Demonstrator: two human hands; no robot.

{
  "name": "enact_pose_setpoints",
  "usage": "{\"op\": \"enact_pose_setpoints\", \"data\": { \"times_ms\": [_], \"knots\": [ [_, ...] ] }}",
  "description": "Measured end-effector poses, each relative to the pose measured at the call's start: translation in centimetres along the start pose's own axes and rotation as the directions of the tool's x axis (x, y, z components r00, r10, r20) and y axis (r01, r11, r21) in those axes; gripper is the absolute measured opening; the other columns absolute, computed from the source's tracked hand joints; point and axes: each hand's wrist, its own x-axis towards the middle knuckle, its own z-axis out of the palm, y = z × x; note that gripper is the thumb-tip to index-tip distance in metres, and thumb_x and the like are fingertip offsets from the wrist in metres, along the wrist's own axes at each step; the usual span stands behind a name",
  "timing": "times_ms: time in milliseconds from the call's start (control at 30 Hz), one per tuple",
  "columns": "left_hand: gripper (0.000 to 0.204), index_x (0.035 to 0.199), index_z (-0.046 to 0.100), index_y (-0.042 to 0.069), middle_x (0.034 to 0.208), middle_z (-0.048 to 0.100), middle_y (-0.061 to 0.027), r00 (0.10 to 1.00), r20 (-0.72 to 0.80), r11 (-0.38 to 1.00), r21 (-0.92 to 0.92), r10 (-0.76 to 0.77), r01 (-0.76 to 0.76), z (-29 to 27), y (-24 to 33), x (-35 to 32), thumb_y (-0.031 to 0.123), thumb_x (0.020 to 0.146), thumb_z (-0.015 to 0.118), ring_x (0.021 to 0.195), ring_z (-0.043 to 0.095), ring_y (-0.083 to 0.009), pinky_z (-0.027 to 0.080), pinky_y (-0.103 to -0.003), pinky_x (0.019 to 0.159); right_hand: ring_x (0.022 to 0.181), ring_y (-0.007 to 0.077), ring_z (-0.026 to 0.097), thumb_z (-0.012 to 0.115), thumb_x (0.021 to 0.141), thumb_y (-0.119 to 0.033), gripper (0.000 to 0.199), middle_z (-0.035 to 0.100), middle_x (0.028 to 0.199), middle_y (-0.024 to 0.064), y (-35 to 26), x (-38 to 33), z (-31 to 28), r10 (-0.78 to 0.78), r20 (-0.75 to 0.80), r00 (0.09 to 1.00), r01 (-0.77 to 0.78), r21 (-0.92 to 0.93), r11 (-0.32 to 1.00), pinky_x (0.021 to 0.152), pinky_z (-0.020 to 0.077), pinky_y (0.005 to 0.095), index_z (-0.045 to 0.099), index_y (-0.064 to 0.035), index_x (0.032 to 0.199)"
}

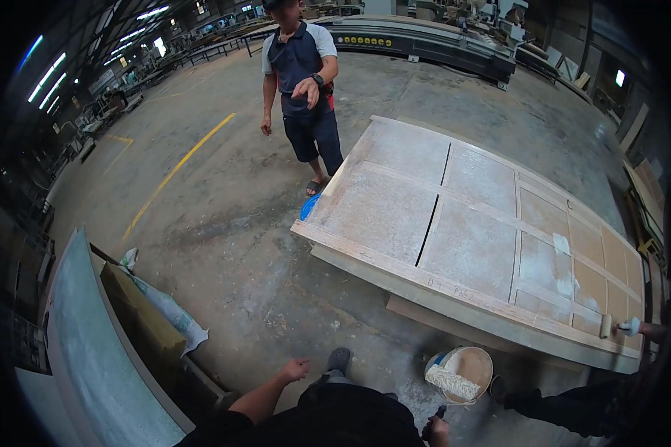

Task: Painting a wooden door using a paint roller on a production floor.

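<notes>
Gripping a dark roller handle (438,412), my right hand (437,430) dips the white roller (452,384) into the bucket (476,359) (beside the big wooden panel (455,223)); left hand (296,369) hangs loosely open, empty.

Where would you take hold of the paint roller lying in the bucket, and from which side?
Grip the dark handle, not the woolly head. The roller lies across the bucket with its white head inside and wet, while the handle sticks out over the near rim toward the person. The right hand is already at that end, so coming from the near, lower side seems best.
</notes>
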Motion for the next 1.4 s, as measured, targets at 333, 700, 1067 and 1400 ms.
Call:
{"op": "enact_pose_setpoints", "data": {
  "times_ms": [333,700,1067,1400],
  "knots": [
    [0.058,0.137,0.045,0.006,0.097,0.066,-0.0114,0.981,-0.053,0.981,0.040,-0.188,0.191,-0.8,-3.6,-1.8,0.034,0.087,0.058,0.069,0.063,-0.0204,0.051,-0.033,0.058,0.033,0.0198,0.035,0.055,0.077,-0.014,0.031,0.032,0.046,0.0027,0.3,-0.3,0.6,-0.045,-0.138,0.989,0.048,0.019,0.999,0.033,0.0275,0.0361,0.034,-0.0134,0.054],
    [0.058,0.139,0.042,0.007,0.098,0.065,-0.0116,0.997,-0.022,0.997,0.030,-0.075,0.076,-0.2,-1.1,0.1,0.032,0.088,0.057,0.074,0.062,-0.0192,0.051,-0.032,0.063,0.033,0.0192,0.034,0.056,0.076,-0.013,0.031,0.032,0.046,0.0023,-0.4,-1.3,2.1,-0.049,-0.200,0.979,0.054,0.021,0.998,0.032,0.0265,0.0366,0.034,-0.0134,0.055],
    [0.061,0.139,0.042,0.007,0.092,0.064,-0.0103,0.997,-0.043,0.998,0.001,-0.058,0.059,-0.7,-1.6,-0.2,0.032,0.086,0.060,0.067,0.060,-0.0173,0.050,-0.031,0.057,0.032,0.0189,0.032,0.054,0.078,-0.014,0.032,0.029,0.045,0.0013,-0.1,-1.6,2.3,-0.036,-0.152,0.988,0.050,0.084,0.995,0.032,0.0250,0.0355,0.034,-0.0142,0.053],
    [0.061,0.139,0.041,0.007,0.091,0.063,-0.0096,0.995,-0.053,0.996,0.026,-0.084,0.085,-0.5,-1.5,-0.9,0.032,0.087,0.060,0.067,0.060,-0.0171,0.050,-0.031,0.057,0.034,0.0192,0.035,0.056,0.077,-0.013,0.031,0.033,0.046,0.0027,-0.7,-0.9,2.6,-0.041,-0.207,0.977,0.054,0.059,0.997,0.033,0.0276,0.0353,0.037,-0.0118,0.052]
  ]
}}
